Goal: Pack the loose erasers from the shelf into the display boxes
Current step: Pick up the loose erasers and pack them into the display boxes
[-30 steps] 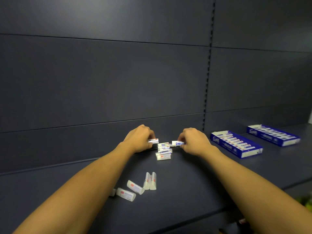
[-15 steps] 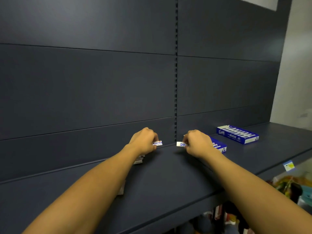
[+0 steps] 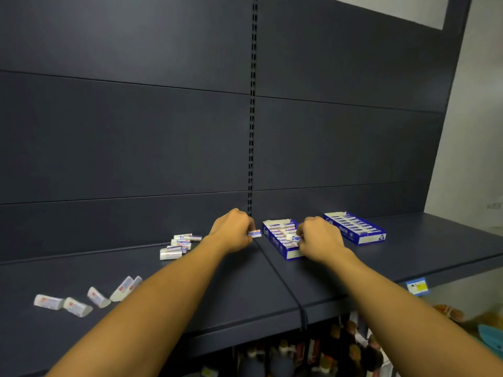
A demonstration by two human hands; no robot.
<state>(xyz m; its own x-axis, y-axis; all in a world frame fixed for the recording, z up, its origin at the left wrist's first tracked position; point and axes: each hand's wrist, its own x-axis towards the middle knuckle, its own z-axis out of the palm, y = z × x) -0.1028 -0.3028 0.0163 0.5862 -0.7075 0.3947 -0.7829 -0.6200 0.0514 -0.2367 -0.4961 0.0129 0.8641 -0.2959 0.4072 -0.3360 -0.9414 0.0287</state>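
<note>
Loose erasers [image 3: 179,245] heaped on shelf [image 3: 435,240] at left; left hand [image 3: 233,230] pinches one eraser [image 3: 255,234] just beside near box [image 3: 280,242]; right hand [image 3: 319,240] pinches another eraser [image 3: 293,237] over that box; far box [image 3: 355,227] lies rightmost.

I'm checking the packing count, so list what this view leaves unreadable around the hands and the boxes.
- Near display box, head view: the right hand covers its right side, so free slots there can't be counted.
- Eraser in the left hand: fingers hide most of it; print too small.
- Far display box: rows too small to count.
- Loose erasers by the back panel: stacked, number unclear.
- Goods under the shelf: blurred, cut off by the bottom edge.
</note>
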